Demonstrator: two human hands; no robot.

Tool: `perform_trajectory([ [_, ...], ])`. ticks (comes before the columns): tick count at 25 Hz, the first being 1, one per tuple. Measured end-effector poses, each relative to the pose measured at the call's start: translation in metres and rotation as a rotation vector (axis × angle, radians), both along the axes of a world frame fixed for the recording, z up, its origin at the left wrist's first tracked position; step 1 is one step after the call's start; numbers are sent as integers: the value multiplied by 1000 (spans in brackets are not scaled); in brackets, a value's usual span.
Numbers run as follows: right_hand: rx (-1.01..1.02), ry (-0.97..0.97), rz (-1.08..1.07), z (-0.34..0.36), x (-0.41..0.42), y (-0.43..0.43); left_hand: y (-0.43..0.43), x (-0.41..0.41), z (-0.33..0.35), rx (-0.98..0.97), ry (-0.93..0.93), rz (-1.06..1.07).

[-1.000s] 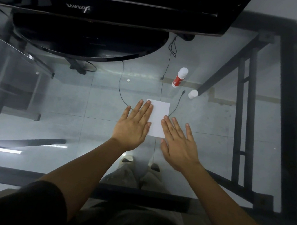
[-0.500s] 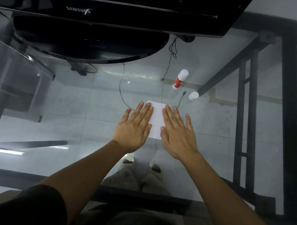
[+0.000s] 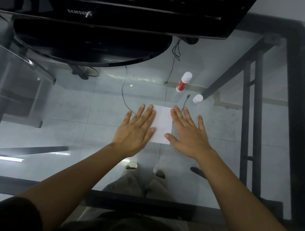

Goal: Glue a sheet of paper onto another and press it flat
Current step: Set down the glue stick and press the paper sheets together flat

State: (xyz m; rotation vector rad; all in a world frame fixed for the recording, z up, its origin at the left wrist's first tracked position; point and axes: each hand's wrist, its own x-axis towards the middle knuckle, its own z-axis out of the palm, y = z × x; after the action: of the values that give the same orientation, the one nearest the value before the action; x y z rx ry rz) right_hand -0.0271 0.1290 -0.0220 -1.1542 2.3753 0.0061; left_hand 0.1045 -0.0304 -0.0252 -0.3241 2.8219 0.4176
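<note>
A white sheet of paper (image 3: 163, 124) lies flat on the glass table (image 3: 71, 104), near its middle. My left hand (image 3: 136, 130) rests palm down over the paper's left edge, fingers spread. My right hand (image 3: 187, 135) lies flat along the paper's right edge, fingers apart, mostly on the glass. Neither hand holds anything. Whether a second sheet lies under the top one cannot be seen. A red and white glue stick (image 3: 183, 81) stands beyond the paper, and its white cap (image 3: 197, 98) sits apart to its right.
A black Samsung monitor (image 3: 104, 2) and its oval base (image 3: 91, 45) fill the far left of the table. Thin black cables (image 3: 123, 92) run across the glass toward the paper. The black table frame (image 3: 290, 133) borders the right side.
My right hand slid forward over the paper, then moved off to the right, uncovering the middle of the sheet. My left hand has stayed nearly where it was.
</note>
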Motion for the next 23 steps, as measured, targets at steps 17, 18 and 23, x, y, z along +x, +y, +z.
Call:
perform_trajectory([
  [17, 13, -58, -5, 3, 1, -2, -25, -13, 4, -95, -36, -72],
  [18, 7, -59, -7, 2, 1, -2, -17, -12, 5, -73, -25, -74],
  [23, 3, -49, -2, -1, 2, -1, -2, -7, -2, -117, -44, -164],
])
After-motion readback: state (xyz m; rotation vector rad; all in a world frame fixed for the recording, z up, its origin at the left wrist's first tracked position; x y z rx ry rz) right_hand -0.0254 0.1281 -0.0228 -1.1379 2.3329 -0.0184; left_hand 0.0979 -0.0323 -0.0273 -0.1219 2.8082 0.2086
